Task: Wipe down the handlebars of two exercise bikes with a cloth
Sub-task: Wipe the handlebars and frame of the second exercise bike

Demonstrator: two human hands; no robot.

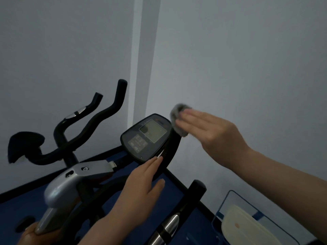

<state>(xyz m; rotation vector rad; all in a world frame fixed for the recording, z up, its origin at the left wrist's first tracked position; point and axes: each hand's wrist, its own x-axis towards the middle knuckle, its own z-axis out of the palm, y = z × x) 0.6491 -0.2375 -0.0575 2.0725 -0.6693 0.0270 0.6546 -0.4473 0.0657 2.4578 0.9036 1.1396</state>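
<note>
The right hand (208,131), fingers straight, presses the grey cloth (178,119) onto the near bike's handlebar (174,144) beside the console (148,137). The left hand (141,188), fingers relaxed, rests below the console. Judged status: near bike in progress; far-left bike handlebars (99,119) remain.

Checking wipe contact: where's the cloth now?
Head view, right of centre: the cloth sits under the right hand fingers, against the handlebar just right of the console.
</note>
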